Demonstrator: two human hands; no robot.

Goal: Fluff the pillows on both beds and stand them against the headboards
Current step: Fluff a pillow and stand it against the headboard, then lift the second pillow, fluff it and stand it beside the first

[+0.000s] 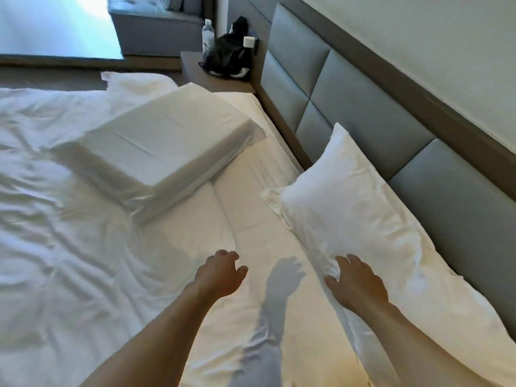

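on this bed [83, 233] one pillow [371, 219] already leans on the headboard [349, 107], so you look partway through. the second pillow [162, 146] lies flat, well apart from it, not yet stood up. your right hand [357, 280] rests spread on the leaning pillow; your left hand [220, 275] hovers loose, holding nothing.

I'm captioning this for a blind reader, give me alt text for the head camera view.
A person's right hand rests on a white pillow leaning against a grey headboard, the left hand open above the sheet. A second pillow lies flat.
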